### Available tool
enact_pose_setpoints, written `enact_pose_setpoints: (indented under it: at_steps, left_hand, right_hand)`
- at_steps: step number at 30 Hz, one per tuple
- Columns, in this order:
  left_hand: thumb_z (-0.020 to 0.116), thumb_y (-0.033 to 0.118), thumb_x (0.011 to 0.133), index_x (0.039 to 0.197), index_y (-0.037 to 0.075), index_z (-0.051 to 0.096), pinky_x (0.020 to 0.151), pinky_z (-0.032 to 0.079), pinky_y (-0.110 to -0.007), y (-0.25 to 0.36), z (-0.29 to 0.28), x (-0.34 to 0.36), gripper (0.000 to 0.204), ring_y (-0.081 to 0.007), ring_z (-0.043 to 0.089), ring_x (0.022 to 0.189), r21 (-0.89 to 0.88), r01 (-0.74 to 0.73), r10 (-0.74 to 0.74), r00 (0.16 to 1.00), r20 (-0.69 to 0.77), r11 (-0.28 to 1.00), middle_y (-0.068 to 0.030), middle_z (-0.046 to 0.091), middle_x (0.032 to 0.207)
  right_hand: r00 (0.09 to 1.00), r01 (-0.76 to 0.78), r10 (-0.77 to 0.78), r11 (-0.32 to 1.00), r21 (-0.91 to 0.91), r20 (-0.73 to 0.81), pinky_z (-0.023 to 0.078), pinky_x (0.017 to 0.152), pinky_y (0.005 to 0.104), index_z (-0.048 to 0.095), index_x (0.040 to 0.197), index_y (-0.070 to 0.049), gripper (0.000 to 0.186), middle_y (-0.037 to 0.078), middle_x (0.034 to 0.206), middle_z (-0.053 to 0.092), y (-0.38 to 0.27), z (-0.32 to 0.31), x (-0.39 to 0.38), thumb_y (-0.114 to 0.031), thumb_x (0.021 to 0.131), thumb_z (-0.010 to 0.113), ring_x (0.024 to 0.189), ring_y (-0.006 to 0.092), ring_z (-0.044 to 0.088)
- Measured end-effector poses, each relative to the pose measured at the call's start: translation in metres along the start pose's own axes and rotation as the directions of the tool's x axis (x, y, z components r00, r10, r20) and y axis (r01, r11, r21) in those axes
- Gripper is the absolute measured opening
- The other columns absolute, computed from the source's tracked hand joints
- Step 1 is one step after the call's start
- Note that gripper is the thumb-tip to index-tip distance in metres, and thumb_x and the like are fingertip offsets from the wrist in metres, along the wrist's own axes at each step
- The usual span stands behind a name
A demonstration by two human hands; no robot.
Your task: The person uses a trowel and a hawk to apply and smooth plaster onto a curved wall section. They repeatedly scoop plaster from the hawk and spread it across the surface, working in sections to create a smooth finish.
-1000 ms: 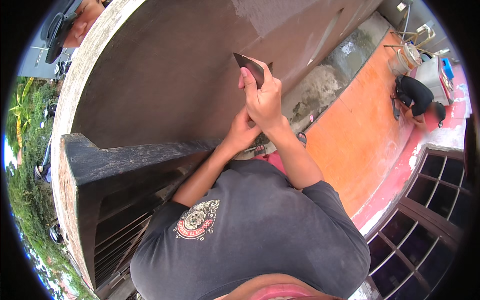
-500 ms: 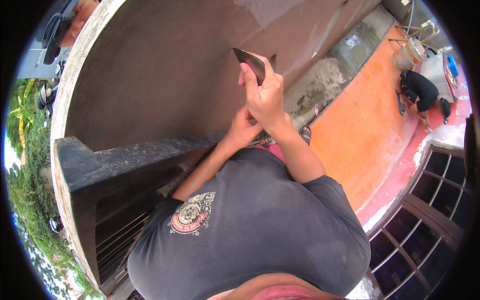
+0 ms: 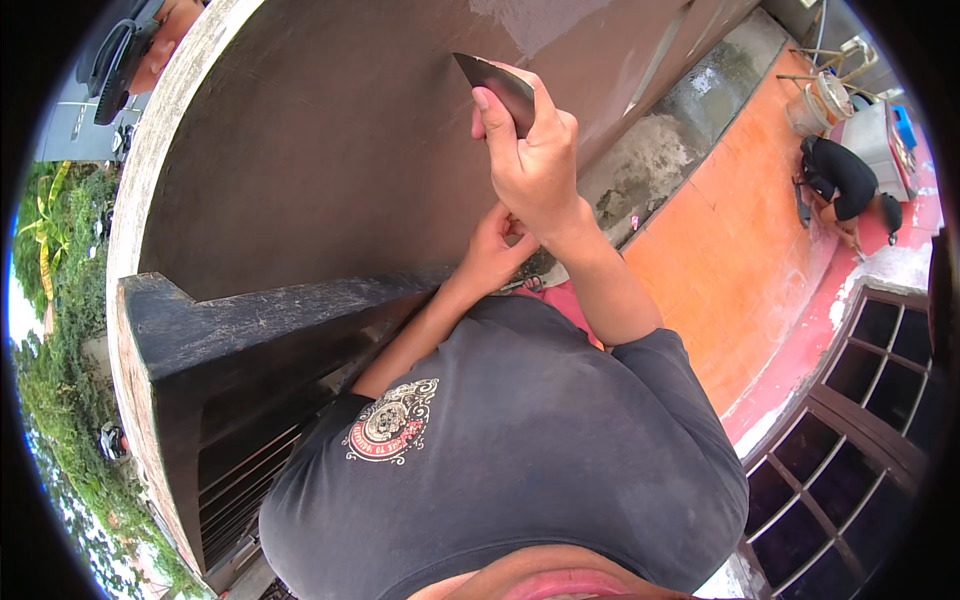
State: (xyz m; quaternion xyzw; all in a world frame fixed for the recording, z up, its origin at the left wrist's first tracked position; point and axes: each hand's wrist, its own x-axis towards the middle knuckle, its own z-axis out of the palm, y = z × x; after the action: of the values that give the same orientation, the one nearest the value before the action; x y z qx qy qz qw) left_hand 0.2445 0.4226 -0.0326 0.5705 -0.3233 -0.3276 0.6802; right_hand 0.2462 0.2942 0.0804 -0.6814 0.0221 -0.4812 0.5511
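Observation:
My right hand grips a thin, dark, flat scraper blade, its pointed corner up and to the left against the backdrop of a brown plastered wall. I cannot tell whether the blade touches the wall. My left hand is lower, beside my right wrist and near the wall, with fingers curled and thumb and index finger close together; whatever it holds, if anything, is hidden.
A dark ledge with railings runs at my left. A co-worker in dark clothing crouches on the orange floor at right, near buckets and a light box. A dark-framed window is lower right.
My right hand and the blade have risen up the wall, away from my left hand, which has moved slightly right and up. The co-worker stays crouched.

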Motion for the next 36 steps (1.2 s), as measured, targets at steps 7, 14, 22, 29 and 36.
enact_pose_setpoints:
  at_steps: [7, 14, 22, 29, 36]
  left_hand:
    - [0.063, 0.001, 0.096, 0.131, -0.004, 0.054, 0.088, 0.052, -0.029, 0.002, 0.000, 0.001, 0.037, -0.0123, 0.065, 0.099, 0.031, -0.019, 0.018, 1.000, 0.019, 0.999, -0.0077, 0.068, 0.116]
    - [0.060, 0.001, 0.098, 0.131, -0.005, 0.054, 0.088, 0.052, -0.028, 0.009, 0.004, 0.002, 0.034, -0.0128, 0.066, 0.099, 0.019, -0.064, 0.064, 0.998, -0.020, 0.998, -0.0096, 0.070, 0.112]
    - [0.061, 0.002, 0.100, 0.128, -0.004, 0.055, 0.090, 0.054, -0.028, 0.000, 0.000, -0.001, 0.029, -0.0141, 0.068, 0.101, -0.033, -0.064, 0.064, 0.998, -0.005, 0.997, -0.0105, 0.070, 0.111]
    - [0.058, 0.001, 0.102, 0.127, -0.003, 0.056, 0.090, 0.054, -0.029, -0.003, 0.001, 0.001, 0.026, -0.0144, 0.069, 0.100, -0.053, -0.042, 0.040, 0.999, -0.033, 0.998, -0.0105, 0.072, 0.107]
    - [0.057, 0.002, 0.103, 0.126, -0.003, 0.060, 0.091, 0.054, -0.030, -0.007, -0.001, 0.004, 0.023, -0.0140, 0.068, 0.099, -0.032, -0.047, 0.046, 0.999, -0.028, 0.998, -0.0106, 0.073, 0.105]
  right_hand:
    - [0.998, 0.067, -0.067, 0.998, -0.009, -0.011, 0.045, 0.050, 0.0283, 0.065, 0.122, -0.003, 0.020, 0.005, 0.061, 0.062, -0.012, 0.000, 0.016, -0.008, 0.102, 0.063, 0.051, 0.0132, 0.060]
    - [0.997, 0.064, -0.063, 0.998, 0.024, -0.035, 0.043, 0.050, 0.0249, 0.063, 0.111, 0.000, 0.012, 0.003, 0.063, 0.061, -0.031, 0.006, 0.030, -0.008, 0.103, 0.063, 0.052, 0.0095, 0.055]
    - [0.959, 0.279, -0.276, 0.959, 0.045, -0.071, 0.042, 0.050, 0.0242, 0.062, 0.106, 0.001, 0.009, 0.001, 0.063, 0.062, -0.044, 0.012, 0.051, -0.007, 0.102, 0.063, 0.051, 0.0072, 0.053]
    - [0.999, 0.037, -0.034, 0.997, -0.065, 0.042, 0.051, 0.054, 0.0333, 0.061, 0.123, -0.002, 0.023, 0.014, 0.073, 0.069, -0.062, 0.004, 0.067, -0.009, 0.101, 0.063, 0.063, 0.0238, 0.070]
    - [0.958, 0.283, -0.283, 0.959, 0.008, -0.039, 0.050, 0.055, 0.0403, 0.059, 0.127, 0.000, 0.026, 0.023, 0.074, 0.065, -0.075, 0.014, 0.089, -0.006, 0.101, 0.062, 0.065, 0.0385, 0.070]
